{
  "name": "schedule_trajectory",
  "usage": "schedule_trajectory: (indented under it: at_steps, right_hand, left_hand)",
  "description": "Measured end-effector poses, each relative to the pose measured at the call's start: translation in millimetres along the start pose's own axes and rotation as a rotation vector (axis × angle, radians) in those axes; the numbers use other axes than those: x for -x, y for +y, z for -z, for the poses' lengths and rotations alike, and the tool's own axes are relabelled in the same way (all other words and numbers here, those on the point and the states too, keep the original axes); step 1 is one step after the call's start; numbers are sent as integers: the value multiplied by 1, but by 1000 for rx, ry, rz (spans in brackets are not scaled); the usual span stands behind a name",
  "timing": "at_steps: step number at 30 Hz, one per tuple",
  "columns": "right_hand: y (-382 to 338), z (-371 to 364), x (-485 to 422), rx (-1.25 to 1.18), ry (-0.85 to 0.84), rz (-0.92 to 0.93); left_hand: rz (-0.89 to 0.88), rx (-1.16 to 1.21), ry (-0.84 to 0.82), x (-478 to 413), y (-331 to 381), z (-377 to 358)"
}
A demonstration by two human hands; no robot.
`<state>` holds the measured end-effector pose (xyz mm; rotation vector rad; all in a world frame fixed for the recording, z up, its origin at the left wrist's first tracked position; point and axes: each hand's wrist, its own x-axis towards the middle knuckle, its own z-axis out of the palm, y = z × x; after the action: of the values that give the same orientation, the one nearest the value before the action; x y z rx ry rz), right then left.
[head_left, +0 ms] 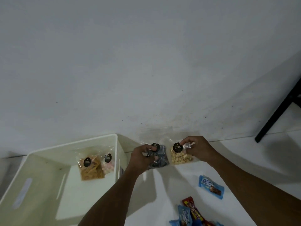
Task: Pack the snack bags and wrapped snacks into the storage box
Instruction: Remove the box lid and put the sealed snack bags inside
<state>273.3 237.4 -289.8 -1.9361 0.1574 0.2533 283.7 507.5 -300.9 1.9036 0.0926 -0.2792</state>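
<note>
Currently, head view: left hand [143, 158] closing on dark snack bag [160, 158], right hand [197, 148] pinching top of nut bag [180, 156], bags lying side by side between grips. Storage box [39, 162] sitting left of left grip, already holding two bags. Judging next: lifting both, carrying leftward over rim. Wrapped snacks [211, 187] waiting below right grip.

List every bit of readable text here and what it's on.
"Dilan", roughly: blue wrapper, blurred.
Yellow letters on the red wrapper: unreadable.
Nut bag sticker, two lines: too small.
Dark bag, stick bag, pink bag stickers: unreadable.
</note>
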Motion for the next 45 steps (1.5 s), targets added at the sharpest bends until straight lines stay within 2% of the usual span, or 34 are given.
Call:
schedule_trajectory:
  at_steps: [6, 10, 14, 20, 25, 30, 36, 45]
  right_hand:
    - [-85, 4, 23, 39, 80, 111]
    - [-150, -24, 36, 32, 95, 189]
    - [-205, -85, 45, 32, 21, 230]
    - [-252, -215, 49, 45, -109, 266]
    - [-249, -311, 42, 104, -149, 233]
    - [-221, -373, 24, 135, -150, 162]
    - [-187, -417, -4, 134, -54, 86]
    - [-156, -454, -31, 159, -5, 71]
  left_hand:
    - [-148, -54, -1, 18, 56, 62]
    - [-224, -59, 30, 37, 84, 130]
    - [-198, -35, 80, 66, 84, 214]
    - [-101, -99, 218, 109, 28, 334]
    - [2, -137, 306, 124, -33, 389]
    - [35, -222, 274, 112, -74, 398]
    - [62, -426, 274, 80, -107, 383]
    - [116, -448, 268, 44, -132, 372]
